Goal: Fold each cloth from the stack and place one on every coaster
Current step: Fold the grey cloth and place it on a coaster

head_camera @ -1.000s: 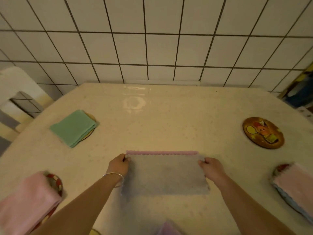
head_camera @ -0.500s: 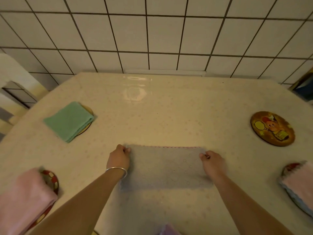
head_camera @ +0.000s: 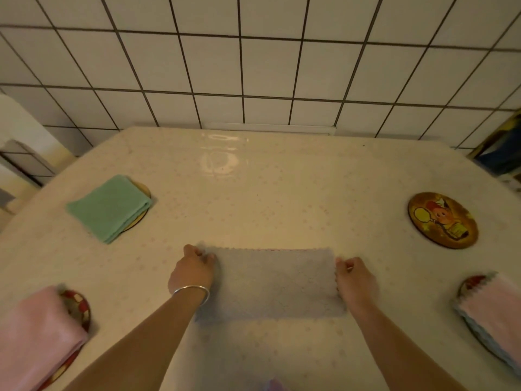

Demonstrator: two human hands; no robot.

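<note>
A grey cloth (head_camera: 272, 283) with a scalloped pink edge lies folded in half on the table in front of me. My left hand (head_camera: 191, 270) pinches its far left corner and my right hand (head_camera: 353, 276) pinches its far right corner. A round cartoon coaster (head_camera: 442, 220) at the right is bare. A folded green cloth (head_camera: 108, 208) covers a coaster (head_camera: 142, 190) at the left. A folded pink cloth (head_camera: 33, 338) sits on a red coaster (head_camera: 77, 309) at the near left. Another folded pink cloth (head_camera: 497, 314) rests on a coaster (head_camera: 473, 285) at the near right.
A tiled wall (head_camera: 253, 66) rises behind the table (head_camera: 267, 187). A pale chair back (head_camera: 19, 145) stands at the far left, and dark objects (head_camera: 501, 148) sit past the right corner. A bit of pink cloth (head_camera: 273, 386) shows at the bottom edge.
The grey top layer has been brought up level with the far pink edge, which is now almost hidden. Both hands stay at the far corners; the view tilted slightly.
</note>
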